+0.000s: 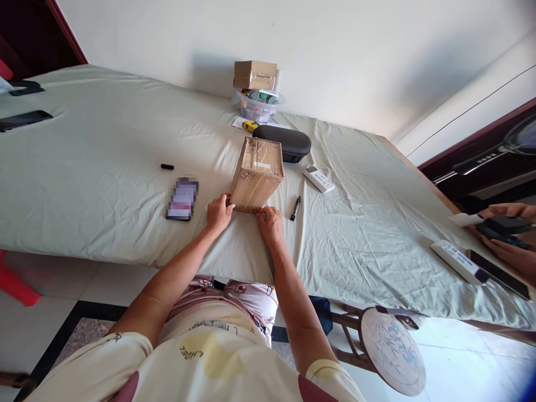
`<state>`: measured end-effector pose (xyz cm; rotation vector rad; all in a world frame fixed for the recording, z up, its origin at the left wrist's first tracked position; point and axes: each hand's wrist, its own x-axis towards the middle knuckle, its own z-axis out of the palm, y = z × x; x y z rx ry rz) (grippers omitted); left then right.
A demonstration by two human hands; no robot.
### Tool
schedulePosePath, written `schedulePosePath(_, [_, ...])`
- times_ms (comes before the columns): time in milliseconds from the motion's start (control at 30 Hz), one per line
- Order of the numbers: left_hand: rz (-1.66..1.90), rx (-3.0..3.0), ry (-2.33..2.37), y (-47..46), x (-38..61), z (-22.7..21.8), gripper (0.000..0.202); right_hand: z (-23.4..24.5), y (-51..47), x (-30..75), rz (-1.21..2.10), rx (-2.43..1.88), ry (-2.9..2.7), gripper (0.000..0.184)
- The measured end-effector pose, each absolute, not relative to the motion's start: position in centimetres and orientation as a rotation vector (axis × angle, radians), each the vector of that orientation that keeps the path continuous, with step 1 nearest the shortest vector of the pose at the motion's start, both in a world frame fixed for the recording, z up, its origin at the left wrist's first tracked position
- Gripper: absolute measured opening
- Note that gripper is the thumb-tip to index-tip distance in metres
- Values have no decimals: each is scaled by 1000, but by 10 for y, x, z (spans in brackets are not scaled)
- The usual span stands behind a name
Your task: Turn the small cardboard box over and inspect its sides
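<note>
A brown cardboard box (257,178) stands upright on the cloth-covered table in front of me, with dark scribbles and a row of white marks on its top. My left hand (220,213) is closed at its near left bottom corner, thumb against the cardboard. At the near right bottom corner, my right hand (271,224) grips with its fingers bent; their tips are partly hidden. A black marker (295,208) lies uncapped just right of my right hand. Left of my left hand is a phone (181,199) with a blurred screen, and beyond it a small black cap (167,166).
Behind the box are a black hard case (288,140), a yellow tape measure (250,126) and a plastic tub (256,109) topped by a smaller carton (254,74). A white device (319,179) lies to the right. Another person's hands (508,234) hold a dark object at the far right.
</note>
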<state>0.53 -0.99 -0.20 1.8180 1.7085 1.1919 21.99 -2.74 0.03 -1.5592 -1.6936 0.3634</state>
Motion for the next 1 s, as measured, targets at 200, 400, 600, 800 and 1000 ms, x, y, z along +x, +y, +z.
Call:
schedulePosePath(200, [1166, 1840, 1648, -9, 3, -2, 23, 3, -28, 219, 388, -1575, -1690, 2])
schedulePosePath(400, [1276, 1813, 1583, -7, 2, -11, 21, 7, -33, 216, 476, -1487, -1596, 14])
schedulePosePath(600, [1224, 1773, 1610, -6, 3, -12, 22, 10, -36, 210, 629, -1437, -1400, 28])
schedulePosePath(800, [1219, 1802, 1572, -6, 5, -12, 15, 14, -36, 209, 627, -1394, -1307, 31])
schedulePosePath(1000, [1225, 1846, 1557, -6, 4, -13, 14, 17, -38, 210, 652, -1372, -1269, 30])
